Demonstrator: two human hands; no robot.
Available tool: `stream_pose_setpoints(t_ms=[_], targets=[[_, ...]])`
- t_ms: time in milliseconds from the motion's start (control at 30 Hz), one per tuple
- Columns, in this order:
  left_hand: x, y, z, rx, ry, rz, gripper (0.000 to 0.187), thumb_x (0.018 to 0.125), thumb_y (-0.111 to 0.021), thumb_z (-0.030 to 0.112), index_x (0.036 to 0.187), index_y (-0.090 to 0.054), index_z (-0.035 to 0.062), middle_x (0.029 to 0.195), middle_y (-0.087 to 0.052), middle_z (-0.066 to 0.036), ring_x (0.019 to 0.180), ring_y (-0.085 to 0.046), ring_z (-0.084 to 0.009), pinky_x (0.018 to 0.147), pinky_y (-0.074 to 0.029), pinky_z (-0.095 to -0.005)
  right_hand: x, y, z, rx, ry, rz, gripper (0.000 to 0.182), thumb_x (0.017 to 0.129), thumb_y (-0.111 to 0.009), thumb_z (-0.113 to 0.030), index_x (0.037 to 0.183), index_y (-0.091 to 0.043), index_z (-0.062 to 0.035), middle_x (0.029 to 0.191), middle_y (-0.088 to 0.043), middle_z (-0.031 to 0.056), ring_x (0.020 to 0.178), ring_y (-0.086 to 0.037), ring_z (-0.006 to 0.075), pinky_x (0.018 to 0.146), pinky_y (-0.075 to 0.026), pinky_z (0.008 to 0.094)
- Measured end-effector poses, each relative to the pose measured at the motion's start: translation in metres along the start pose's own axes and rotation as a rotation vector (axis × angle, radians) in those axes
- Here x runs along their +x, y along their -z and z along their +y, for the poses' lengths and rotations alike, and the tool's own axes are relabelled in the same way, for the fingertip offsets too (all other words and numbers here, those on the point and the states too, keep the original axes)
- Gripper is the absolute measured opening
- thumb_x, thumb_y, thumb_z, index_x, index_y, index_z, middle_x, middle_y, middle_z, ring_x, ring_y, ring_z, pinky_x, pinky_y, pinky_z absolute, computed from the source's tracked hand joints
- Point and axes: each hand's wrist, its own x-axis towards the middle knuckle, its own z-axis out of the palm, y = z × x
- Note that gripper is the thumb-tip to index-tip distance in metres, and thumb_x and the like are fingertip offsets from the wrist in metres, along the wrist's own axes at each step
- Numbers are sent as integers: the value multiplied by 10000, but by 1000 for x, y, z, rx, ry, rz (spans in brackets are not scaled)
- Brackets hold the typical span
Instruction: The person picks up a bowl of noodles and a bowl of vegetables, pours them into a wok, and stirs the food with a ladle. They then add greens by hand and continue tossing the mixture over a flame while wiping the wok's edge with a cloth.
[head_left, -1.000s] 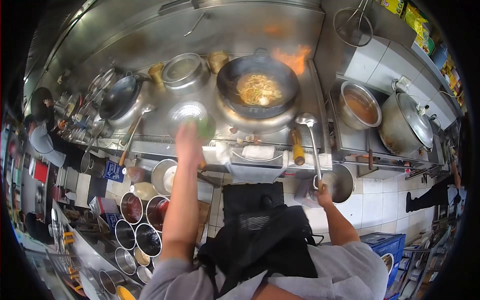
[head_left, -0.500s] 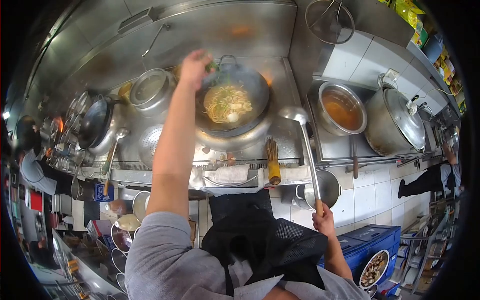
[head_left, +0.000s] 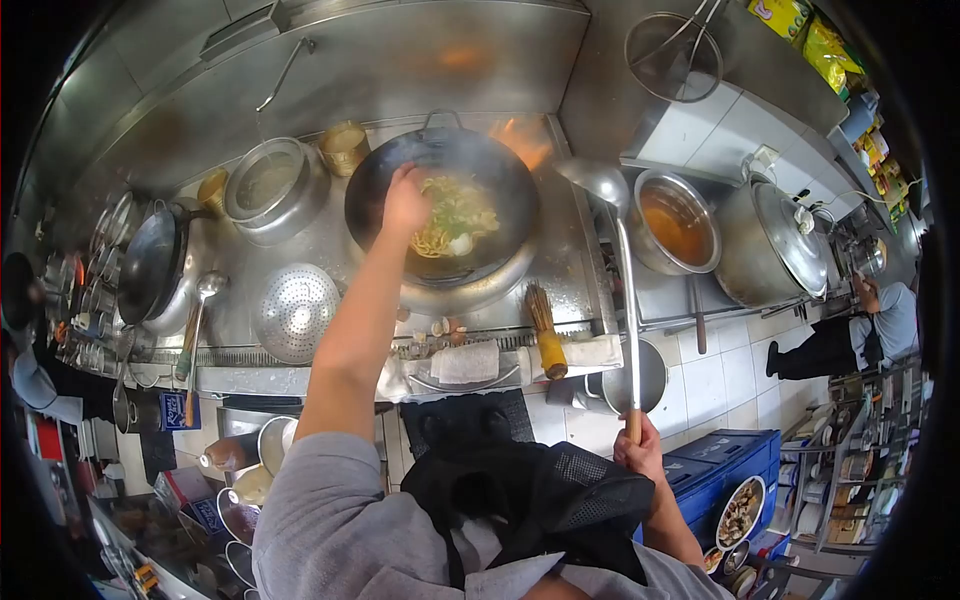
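My left hand (head_left: 407,203) is over the left part of the black wok (head_left: 365,195), beside the noodles (head_left: 470,235). Its fingers point down toward the food and blur, so whether they hold anything is hidden. Green bits lie on the noodles, next to a white lump, and steam rises. In my right hand (head_left: 642,450) is the wooden handle of a long metal ladle (head_left: 602,182). The ladle's bowl hangs between the wok and a steel pot of orange-brown liquid (head_left: 675,222). Flames (head_left: 522,142) show behind the wok's right rim.
A perforated strainer (head_left: 297,312) and a lidded pot (head_left: 265,190) stand left of the wok. A yellow-bound brush (head_left: 550,350) lies at the stove's front edge. One large pot (head_left: 770,240) is at the right. Two people (head_left: 885,320) are at the far sides.
My left hand has come down from above the wok's back left rim to the noodles. The greens it held are now seen on the noodles. The view has shifted slightly.
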Motion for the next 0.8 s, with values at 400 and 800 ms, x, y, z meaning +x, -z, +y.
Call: stream_pose_setpoints(t_ms=[400,800], targets=[[-161,29,90,141,25,-357,390,978,-504,365,792,-676,69,827,-688,-210,826,-665,-404,753,-518,-510,96,-35,-132,-1310,392,-324,762,907,-582,-95,1571,-228,-216,1178,-647,264,933,-650,399,886,-507,431],[-207,-15,90,156,-66,-179,375,953,-559,347,745,-685,61,735,-683,-169,716,-670,-368,730,-522,-492,197,-87,-140,-1715,207,-357,802,922,-525,-100,1584,-128,-319,1147,-647,254,1016,-646,404,911,-499,491]])
